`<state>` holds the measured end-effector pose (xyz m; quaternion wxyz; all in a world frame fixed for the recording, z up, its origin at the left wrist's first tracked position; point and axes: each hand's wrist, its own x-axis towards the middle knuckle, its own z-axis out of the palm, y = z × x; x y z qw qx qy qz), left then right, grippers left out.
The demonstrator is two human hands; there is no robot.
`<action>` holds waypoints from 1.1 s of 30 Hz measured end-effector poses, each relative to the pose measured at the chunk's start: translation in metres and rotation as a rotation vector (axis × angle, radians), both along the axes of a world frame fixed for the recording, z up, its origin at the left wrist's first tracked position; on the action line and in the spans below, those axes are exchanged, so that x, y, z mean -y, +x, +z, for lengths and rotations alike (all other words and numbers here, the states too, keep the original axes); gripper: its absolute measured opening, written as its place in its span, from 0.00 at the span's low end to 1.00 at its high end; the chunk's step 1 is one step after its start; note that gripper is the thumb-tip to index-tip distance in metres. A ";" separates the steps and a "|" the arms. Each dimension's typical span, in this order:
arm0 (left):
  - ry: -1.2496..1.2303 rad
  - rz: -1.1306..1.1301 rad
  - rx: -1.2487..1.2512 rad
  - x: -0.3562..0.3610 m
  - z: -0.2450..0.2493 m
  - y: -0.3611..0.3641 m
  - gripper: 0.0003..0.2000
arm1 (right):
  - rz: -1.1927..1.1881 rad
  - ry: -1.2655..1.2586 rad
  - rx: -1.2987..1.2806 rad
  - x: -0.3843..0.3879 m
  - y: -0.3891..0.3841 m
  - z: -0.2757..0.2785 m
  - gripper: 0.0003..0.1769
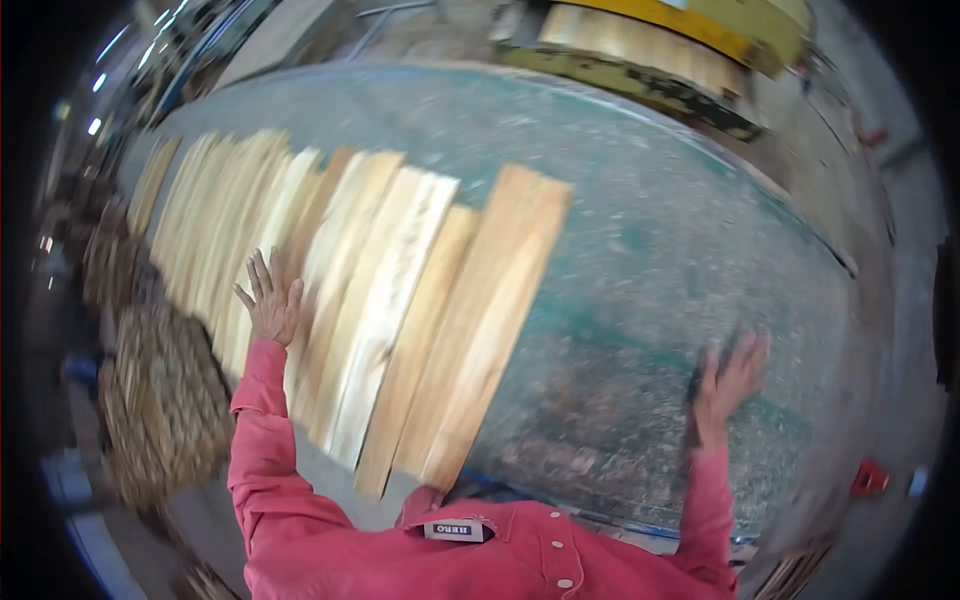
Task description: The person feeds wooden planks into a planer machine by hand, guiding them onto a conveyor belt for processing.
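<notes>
Pink-sleeved left hand [270, 302] rests flat on pale, streaked planks [400, 290] — overlapping.

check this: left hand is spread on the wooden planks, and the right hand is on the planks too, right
Not quite. The head view shows the left hand spread on the wooden planks, but the right hand is clear of them, over the bare green table top to their right.

bench [680, 230]: worn, dusty green top | floor [905, 240]: grey concrete | rear: yellow machine [700, 22] | left: heaped wood scraps [160, 400] | upper left: bright lamps [98, 82] | lower right: red object [870, 478]
</notes>
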<state>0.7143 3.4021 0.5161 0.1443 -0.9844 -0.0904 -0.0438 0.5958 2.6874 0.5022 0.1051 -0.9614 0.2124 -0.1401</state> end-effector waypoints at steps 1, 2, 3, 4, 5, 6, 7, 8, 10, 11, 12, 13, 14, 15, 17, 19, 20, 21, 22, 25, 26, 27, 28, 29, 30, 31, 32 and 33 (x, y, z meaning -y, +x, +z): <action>0.043 0.061 0.005 -0.021 0.001 -0.039 0.39 | 0.034 0.009 0.017 -0.019 -0.021 -0.003 0.43; 0.005 0.097 0.007 -0.034 -0.003 -0.076 0.39 | 0.057 0.012 0.019 -0.042 -0.048 -0.008 0.44; -0.039 0.127 0.016 -0.038 -0.009 -0.102 0.39 | 0.074 0.008 0.027 -0.067 -0.065 -0.010 0.44; -0.087 0.154 0.037 -0.035 -0.012 -0.123 0.39 | 0.150 0.083 0.033 -0.098 -0.074 -0.009 0.45; -0.151 0.160 0.003 -0.025 -0.019 -0.141 0.39 | 0.220 0.154 0.033 -0.134 -0.086 -0.006 0.47; -0.221 0.156 -0.024 -0.005 -0.027 -0.149 0.40 | 0.322 0.190 0.030 -0.167 -0.093 -0.002 0.49; -0.293 0.144 -0.051 0.012 -0.033 -0.153 0.40 | 0.417 0.222 0.026 -0.200 -0.098 0.002 0.50; -0.312 0.148 -0.023 0.021 -0.037 -0.155 0.40 | 0.480 0.271 0.023 -0.230 -0.104 0.000 0.51; -0.349 0.142 0.032 0.034 -0.041 -0.155 0.40 | 0.559 0.343 -0.008 -0.281 -0.111 -0.009 0.51; -0.377 0.117 0.010 0.043 -0.036 -0.157 0.41 | 0.577 0.367 -0.036 -0.300 -0.114 -0.010 0.50; -0.390 0.104 0.017 0.051 -0.037 -0.160 0.42 | 0.586 0.349 -0.047 -0.315 -0.115 -0.007 0.50; -0.406 0.081 0.021 0.060 -0.039 -0.163 0.43 | 0.585 0.327 -0.057 -0.327 -0.116 -0.003 0.49; -0.427 0.052 0.026 0.069 -0.041 -0.164 0.44 | 0.578 0.302 -0.066 -0.332 -0.116 0.000 0.49; -0.470 0.034 0.028 0.076 -0.036 -0.164 0.46 | 0.565 0.281 -0.059 -0.330 -0.116 0.000 0.50; -0.455 0.012 0.008 0.085 -0.037 -0.164 0.46 | 0.550 0.247 -0.043 -0.318 -0.115 -0.004 0.50; -0.451 -0.001 -0.010 0.098 -0.034 -0.160 0.47 | 0.551 0.217 -0.041 -0.305 -0.118 -0.004 0.50; -0.454 -0.009 -0.019 0.105 -0.033 -0.158 0.47 | 0.551 0.205 -0.037 -0.301 -0.120 -0.004 0.49; -0.456 -0.015 -0.027 0.112 -0.031 -0.156 0.47 | 0.541 0.175 -0.044 -0.296 -0.119 -0.003 0.49; -0.460 -0.039 -0.009 0.117 -0.031 -0.152 0.48 | 0.529 0.146 -0.055 -0.292 -0.119 -0.001 0.48; -0.468 -0.096 0.008 0.136 -0.026 -0.136 0.49 | 0.494 0.071 -0.064 -0.280 -0.118 0.001 0.47; -0.476 -0.122 -0.001 0.140 -0.024 -0.126 0.48 | 0.486 0.045 -0.054 -0.277 -0.113 0.000 0.46; -0.480 -0.150 -0.008 0.144 -0.022 -0.117 0.48 | 0.461 0.013 -0.070 -0.273 -0.108 -0.002 0.46; -0.486 -0.181 -0.009 0.148 -0.021 -0.110 0.47 | 0.434 -0.021 -0.082 -0.268 -0.101 -0.004 0.46; -0.502 -0.211 -0.014 0.149 -0.020 -0.106 0.46 | 0.406 -0.059 -0.090 -0.262 -0.099 -0.004 0.46; -0.519 -0.242 -0.014 0.149 -0.021 -0.100 0.44 | 0.387 -0.096 -0.073 -0.261 -0.101 -0.002 0.47; -0.535 -0.271 -0.008 0.152 -0.019 -0.092 0.43 | 0.371 -0.134 -0.052 -0.262 -0.102 0.001 0.49; -0.580 -0.297 0.010 0.152 -0.018 -0.087 0.42 | 0.356 -0.168 -0.026 -0.262 -0.101 0.004 0.50; -0.618 -0.325 0.027 0.147 -0.018 -0.089 0.41 | 0.464 -0.139 -0.037 -0.267 -0.108 0.013 0.52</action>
